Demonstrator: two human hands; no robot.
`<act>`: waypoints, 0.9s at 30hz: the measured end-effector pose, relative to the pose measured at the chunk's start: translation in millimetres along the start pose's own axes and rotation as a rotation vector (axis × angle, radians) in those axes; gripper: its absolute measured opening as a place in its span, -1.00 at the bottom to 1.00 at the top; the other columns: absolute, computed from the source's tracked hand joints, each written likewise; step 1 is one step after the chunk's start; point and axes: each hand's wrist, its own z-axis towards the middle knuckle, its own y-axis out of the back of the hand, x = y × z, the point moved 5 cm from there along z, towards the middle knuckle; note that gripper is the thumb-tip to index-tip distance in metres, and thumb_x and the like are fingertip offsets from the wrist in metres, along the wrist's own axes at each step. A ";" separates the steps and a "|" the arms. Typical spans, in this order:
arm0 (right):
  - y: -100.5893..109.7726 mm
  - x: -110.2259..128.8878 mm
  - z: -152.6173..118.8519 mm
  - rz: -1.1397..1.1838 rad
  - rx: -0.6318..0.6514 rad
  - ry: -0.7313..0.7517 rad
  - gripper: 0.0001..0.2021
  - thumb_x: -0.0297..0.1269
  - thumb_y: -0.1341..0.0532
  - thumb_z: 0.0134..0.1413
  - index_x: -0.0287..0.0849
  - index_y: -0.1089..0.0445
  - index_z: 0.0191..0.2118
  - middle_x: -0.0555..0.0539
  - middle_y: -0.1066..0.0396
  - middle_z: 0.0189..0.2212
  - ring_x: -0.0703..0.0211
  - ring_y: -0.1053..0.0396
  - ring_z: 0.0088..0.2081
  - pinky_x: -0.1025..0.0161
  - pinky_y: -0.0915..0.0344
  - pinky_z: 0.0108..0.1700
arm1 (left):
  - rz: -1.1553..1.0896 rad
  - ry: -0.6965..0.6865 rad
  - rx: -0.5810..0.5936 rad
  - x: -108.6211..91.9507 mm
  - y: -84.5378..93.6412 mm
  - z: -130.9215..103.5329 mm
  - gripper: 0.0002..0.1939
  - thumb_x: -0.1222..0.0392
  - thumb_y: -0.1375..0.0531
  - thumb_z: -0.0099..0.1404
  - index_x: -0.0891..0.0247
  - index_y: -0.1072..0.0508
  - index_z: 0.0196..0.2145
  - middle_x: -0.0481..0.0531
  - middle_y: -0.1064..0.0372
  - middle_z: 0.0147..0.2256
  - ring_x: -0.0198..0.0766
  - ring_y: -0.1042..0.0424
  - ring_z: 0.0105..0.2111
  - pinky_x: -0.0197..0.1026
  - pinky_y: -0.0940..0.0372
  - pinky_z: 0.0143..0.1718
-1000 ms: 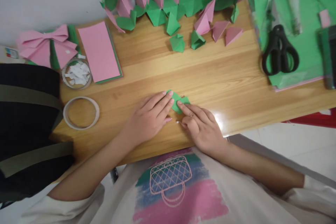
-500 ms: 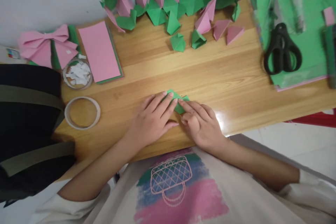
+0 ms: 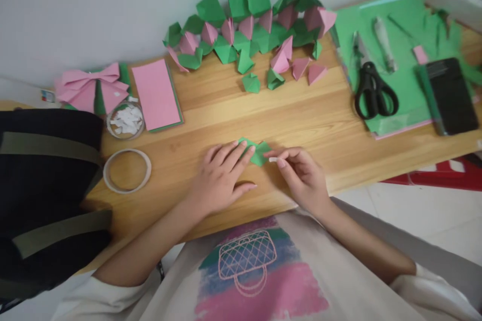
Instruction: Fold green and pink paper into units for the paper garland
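A folded piece of green paper (image 3: 259, 154) lies flat on the wooden table near its front edge. My left hand (image 3: 223, 175) rests on the paper's left part, palm down, fingers stretched out and covering some of it. Just right of the paper, my right hand (image 3: 301, 173) pinches a small white strip (image 3: 273, 159) between thumb and fingers. The strip looks like the white pieces (image 3: 127, 119) heaped in a round clear dish (image 3: 125, 133) at the left.
Folded green and pink paper shapes (image 3: 244, 40) stand along the wall. Black scissors (image 3: 372, 93) and a phone (image 3: 452, 95) lie right, on green sheets. At left are a tape roll (image 3: 127, 170), a pink bow (image 3: 90, 88), pink sheets (image 3: 156, 94) and a black bag (image 3: 48, 185).
My right hand has lifted off the green paper and moved slightly right, now showing a white strip in its pinch. My left hand stays on the paper. The camera view has shifted.
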 end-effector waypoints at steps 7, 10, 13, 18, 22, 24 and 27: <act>0.0 19.1 41.6 0.331 0.025 -0.126 -0.83 -0.16 -0.24 0.18 -0.10 -0.30 -0.22 -0.06 -0.58 -0.32 0.22 -0.53 -0.31 0.22 -0.49 -0.20 | -0.004 0.026 0.068 -5.8 -3.6 7.9 -0.29 -0.20 -0.10 0.33 0.36 -0.23 0.25 0.31 -0.29 0.17 0.10 -0.23 0.13 0.11 -0.06 0.14; -23.3 44.4 72.4 0.284 0.177 -0.006 -0.88 -0.27 -0.20 0.19 -0.11 -0.27 -0.17 -0.08 -0.57 -0.26 0.26 -0.51 -0.32 0.26 -0.46 -0.23 | -0.019 0.034 0.050 -6.9 -6.8 12.0 -0.29 -0.25 -0.09 0.32 0.35 -0.27 0.21 0.30 -0.31 0.13 0.07 -0.27 0.06 0.11 -0.10 0.10; -71.6 70.4 108.5 0.149 0.369 0.173 -0.89 -0.42 -0.07 0.21 -0.16 -0.23 -0.15 -0.08 -0.53 -0.31 0.29 -0.49 -0.32 0.27 -0.44 -0.22 | -0.019 0.059 0.006 -4.0 -8.2 15.3 -0.39 -0.22 -0.08 0.34 0.26 -0.33 0.16 0.19 -0.38 0.05 -0.01 -0.29 0.02 0.00 -0.17 0.03; -171.1 89.4 164.4 -0.050 0.543 0.271 -0.85 -0.54 -0.14 0.08 -0.23 -0.38 -0.25 -0.01 -0.51 -0.42 0.31 -0.42 -0.44 0.34 -0.35 -0.35 | -0.051 0.065 -0.044 -0.4 -9.3 16.4 -0.53 -0.07 -0.13 0.36 0.29 -0.39 0.08 0.14 -0.43 -0.03 -0.07 -0.31 0.00 -0.05 -0.21 0.02; -222.0 99.0 183.1 -0.235 0.593 0.376 -0.88 -0.51 -0.20 0.09 -0.24 -0.49 -0.35 -0.08 -0.54 -0.38 0.17 -0.46 -0.30 0.26 -0.30 -0.20 | -0.075 0.050 -0.065 -0.7 -13.7 17.5 -0.63 0.02 -0.12 0.38 0.33 -0.43 0.00 0.13 -0.45 -0.11 -0.08 -0.34 -0.02 -0.07 -0.25 -0.01; -233.3 103.3 184.3 -0.312 0.623 0.431 -0.85 -0.50 -0.20 0.12 -0.23 -0.53 -0.36 -0.13 -0.56 -0.35 0.09 -0.47 -0.22 0.21 -0.26 -0.13 | -0.087 0.046 -0.073 -0.4 -16.1 18.2 -0.67 0.05 -0.10 0.40 0.32 -0.45 -0.03 0.13 -0.46 -0.14 -0.07 -0.35 -0.03 -0.06 -0.27 -0.03; -236.4 108.9 184.7 -0.390 0.639 0.488 -0.79 -0.50 -0.15 0.18 -0.22 -0.55 -0.27 -0.16 -0.58 -0.25 0.06 -0.47 -0.16 0.20 -0.24 -0.08 | -0.116 0.042 -0.094 0.9 -16.9 18.6 -0.69 0.08 -0.11 0.40 0.30 -0.46 -0.02 0.14 -0.47 -0.16 -0.08 -0.38 -0.05 -0.03 -0.31 -0.06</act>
